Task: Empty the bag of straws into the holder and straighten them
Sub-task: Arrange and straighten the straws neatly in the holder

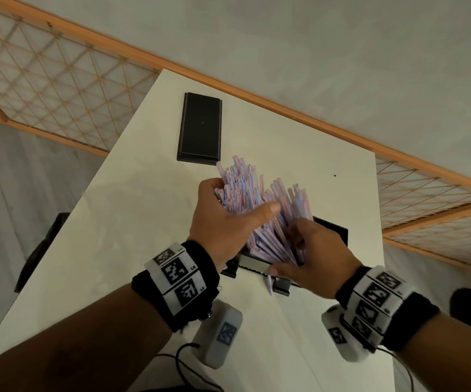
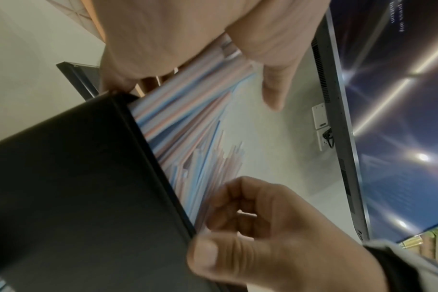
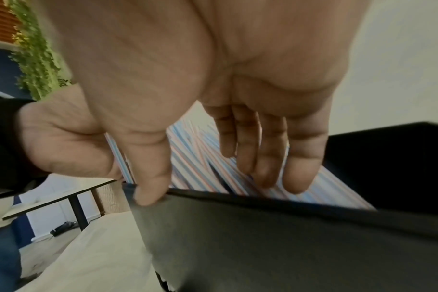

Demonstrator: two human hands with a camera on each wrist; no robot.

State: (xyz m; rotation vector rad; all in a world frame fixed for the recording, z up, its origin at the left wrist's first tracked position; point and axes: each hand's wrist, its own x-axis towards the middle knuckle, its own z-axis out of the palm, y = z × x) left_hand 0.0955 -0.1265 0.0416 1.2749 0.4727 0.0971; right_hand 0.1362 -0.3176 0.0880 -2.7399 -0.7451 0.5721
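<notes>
A thick bunch of pink-and-blue striped straws [image 1: 245, 188] stands fanned out in the black holder [image 1: 333, 230] on the white table. My left hand [image 1: 223, 216] grips the bunch from the left, with the thumb laid across its front. My right hand [image 1: 319, 256] is lower down. Its thumb [image 3: 150, 189] rests on the holder's near rim and its fingers press on the straws [image 3: 195, 164] inside. In the left wrist view the straws [image 2: 183, 122] rise unevenly out of the holder [image 2: 75, 187]. One straw [image 1: 269, 284] pokes out at the holder's near edge.
A flat black lid [image 1: 200, 127] lies on the table [image 1: 101, 250] beyond the holder. The table's left edge drops to grey floor, with a dark chair [image 1: 41, 250] beside it. A wooden lattice rail [image 1: 58, 89] runs behind. A large screen [image 2: 400, 118] hangs on the wall.
</notes>
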